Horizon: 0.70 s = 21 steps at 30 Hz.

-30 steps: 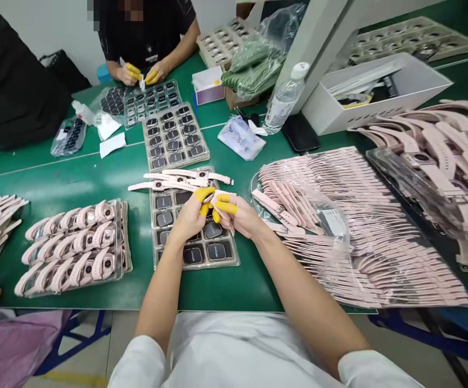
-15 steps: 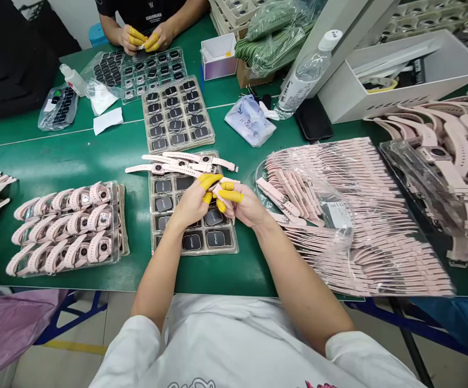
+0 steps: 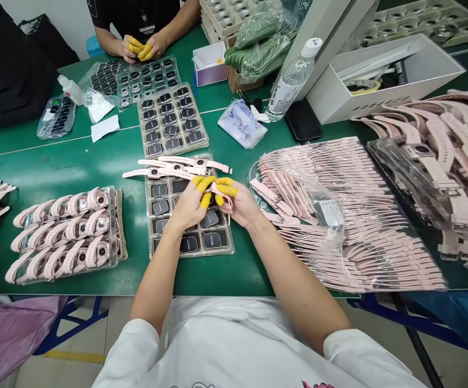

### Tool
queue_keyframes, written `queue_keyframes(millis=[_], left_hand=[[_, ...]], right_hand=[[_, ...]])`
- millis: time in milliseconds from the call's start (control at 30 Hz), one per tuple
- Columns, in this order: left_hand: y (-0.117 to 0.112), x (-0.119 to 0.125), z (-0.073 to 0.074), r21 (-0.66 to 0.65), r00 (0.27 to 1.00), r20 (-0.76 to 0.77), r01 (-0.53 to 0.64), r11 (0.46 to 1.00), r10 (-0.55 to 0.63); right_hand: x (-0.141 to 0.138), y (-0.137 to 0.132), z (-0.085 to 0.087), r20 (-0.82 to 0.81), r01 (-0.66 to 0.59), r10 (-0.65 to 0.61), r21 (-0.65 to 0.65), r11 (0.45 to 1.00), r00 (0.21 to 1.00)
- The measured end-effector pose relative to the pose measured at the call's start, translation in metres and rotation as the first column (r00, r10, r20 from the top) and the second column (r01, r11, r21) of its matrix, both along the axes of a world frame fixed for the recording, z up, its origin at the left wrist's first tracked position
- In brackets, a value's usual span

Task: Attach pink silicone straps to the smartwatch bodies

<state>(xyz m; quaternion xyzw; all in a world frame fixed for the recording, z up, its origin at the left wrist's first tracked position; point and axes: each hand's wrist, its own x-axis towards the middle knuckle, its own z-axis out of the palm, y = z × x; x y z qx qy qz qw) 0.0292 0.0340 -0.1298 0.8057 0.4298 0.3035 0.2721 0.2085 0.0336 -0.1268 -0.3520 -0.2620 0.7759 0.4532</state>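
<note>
My left hand (image 3: 188, 206) and my right hand (image 3: 241, 206) meet above a clear tray of dark watch bodies (image 3: 165, 223). Both wear yellow finger cots. Together they pinch a pink watch strap piece (image 3: 219, 191) between the fingertips; a watch body may be hidden in the grip. Just beyond my fingers lie finished pink watches (image 3: 177, 167), laid flat across the tray's far edge. To the right spreads a large pile of pink straps in plastic bags (image 3: 358, 215).
A tray of assembled pink watches (image 3: 68, 231) sits at the left. A second tray of watch bodies (image 3: 171, 119) lies farther back. A co-worker's hands (image 3: 141, 48) work across the table. A water bottle (image 3: 290, 81), white box (image 3: 383, 81) and tissue pack (image 3: 239, 126) stand behind.
My hands stayed together over the tray and turned the strap piece slightly. The camera view shifted a little; the co-worker's hands closed together.
</note>
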Motion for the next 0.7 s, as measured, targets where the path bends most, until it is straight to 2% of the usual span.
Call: queue_keyframes(millis=[100, 200, 400, 700], left_hand=[[-0.0007, -0.0009, 0.0013, -0.035, 0.999, 0.041, 0.028, 0.999, -0.026], [-0.0012, 0.0006, 0.0016, -0.036, 0.998, 0.063, -0.005, 0.999, 0.007], [-0.0009, 0.0053, 0.0002, -0.004, 0.998, -0.012, -0.057, 0.998, 0.057], [-0.0005, 0.0055, 0.0018, -0.034, 0.996, -0.074, -0.059, 0.998, 0.057]], right_hand=[[-0.0012, -0.0001, -0.0015, -0.02, 0.046, -0.046, 0.016, 0.999, 0.999], [-0.0032, -0.0009, -0.0029, -0.044, 0.061, -0.06, 0.015, 0.998, 0.997], [-0.0056, -0.0002, -0.004, -0.081, 0.107, -0.109, -0.028, 0.994, 0.991], [-0.0083, -0.0018, -0.0055, 0.041, 0.104, -0.108, 0.082, 0.991, 0.993]])
